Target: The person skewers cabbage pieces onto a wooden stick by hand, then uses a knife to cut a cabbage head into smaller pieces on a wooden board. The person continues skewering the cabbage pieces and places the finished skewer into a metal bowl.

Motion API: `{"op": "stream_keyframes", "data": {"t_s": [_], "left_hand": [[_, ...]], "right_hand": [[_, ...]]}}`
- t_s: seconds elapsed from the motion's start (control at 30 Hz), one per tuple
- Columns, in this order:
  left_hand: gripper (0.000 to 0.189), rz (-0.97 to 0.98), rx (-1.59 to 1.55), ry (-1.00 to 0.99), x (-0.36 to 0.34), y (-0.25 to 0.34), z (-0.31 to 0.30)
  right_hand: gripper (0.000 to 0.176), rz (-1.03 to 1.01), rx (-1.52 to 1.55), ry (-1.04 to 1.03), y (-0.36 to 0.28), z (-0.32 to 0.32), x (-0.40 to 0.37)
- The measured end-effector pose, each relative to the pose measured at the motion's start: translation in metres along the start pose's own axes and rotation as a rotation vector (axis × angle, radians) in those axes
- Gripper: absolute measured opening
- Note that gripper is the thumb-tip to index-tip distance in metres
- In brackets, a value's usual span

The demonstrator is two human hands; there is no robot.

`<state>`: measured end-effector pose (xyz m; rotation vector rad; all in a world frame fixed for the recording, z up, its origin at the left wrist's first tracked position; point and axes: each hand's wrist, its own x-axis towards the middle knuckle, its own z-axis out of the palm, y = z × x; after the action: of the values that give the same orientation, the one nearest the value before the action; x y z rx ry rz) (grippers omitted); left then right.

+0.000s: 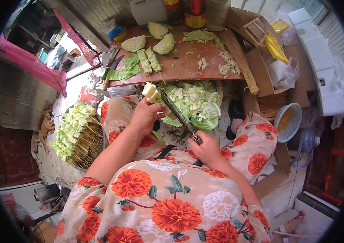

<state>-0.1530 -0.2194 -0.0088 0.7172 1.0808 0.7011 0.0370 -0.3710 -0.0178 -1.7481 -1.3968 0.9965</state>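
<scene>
My left hand (pixel 146 116) is closed around a chunk of cabbage (pixel 151 92), held up in front of the table's near edge. In my right hand (pixel 207 149) is the handle of a knife (pixel 176 111); its long dark blade slants up and left, its tip close to the cabbage chunk. Beneath the blade lies a heap of cut cabbage and leaves (pixel 190 97). Two cabbage skewers (pixel 149 60) rest on the brown table (pixel 180 74), their sticks over the near edge. Cabbage wedges (pixel 134 43) sit behind them.
At my left stands a container packed with cabbage skewers (pixel 76 133). Bottles (pixel 195 15) line the table's back. A bundle of thin sticks (pixel 238 58) leans at the table's right end, beside cardboard boxes (pixel 261 67) and a pale plastic basket (pixel 288 122).
</scene>
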Motion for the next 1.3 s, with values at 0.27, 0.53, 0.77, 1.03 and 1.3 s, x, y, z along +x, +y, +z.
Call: {"op": "stream_keyframes", "data": {"t_s": [0.27,0.53,0.77,1.03,1.3], "left_hand": [[0.017,0.008,-0.15,0.004,0.001,-0.014,0.013],[0.012,0.039,-0.159,0.122,-0.003,-0.007,0.017],[0.031,0.12,0.051,0.202,-0.009,0.026,0.002],[0.04,0.128,-0.271,-0.005,-0.014,0.04,-0.012],[0.038,0.327,-0.362,-0.078,-0.042,0.082,-0.093]], "right_hand": [[0.021,-0.18,-0.156,0.022,-0.003,0.0,-0.001],[0.023,-0.095,-0.233,-0.018,0.001,-0.002,-0.001],[0.03,0.233,-0.137,-0.074,0.012,-0.01,0.0],[0.029,0.325,0.16,-0.061,0.009,0.0,0.004],[0.027,0.301,0.18,-0.083,0.025,0.015,0.011]]}}
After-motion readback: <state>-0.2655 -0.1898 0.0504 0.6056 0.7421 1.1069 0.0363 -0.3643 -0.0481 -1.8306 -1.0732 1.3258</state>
